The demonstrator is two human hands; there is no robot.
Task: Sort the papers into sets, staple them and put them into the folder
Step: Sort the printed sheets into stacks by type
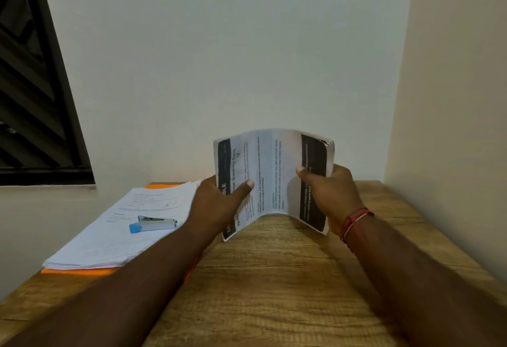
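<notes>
A set of printed papers (270, 173) with dark bands at both ends stands on its long edge on the wooden table (269, 278), bowed upward in the middle. My left hand (216, 204) grips its left end, thumb across the front. My right hand (329, 193) grips the right end, thumb on the page. To the left lies a stack of white papers (109, 239) on an orange folder (79, 271). A stapler (153, 223), silver with a blue end, rests on top of that stack.
A white wall rises just behind the table and another wall (452, 127) closes in on the right. A dark louvred window (30, 86) sits at the upper left. The table's left edge runs under the folder.
</notes>
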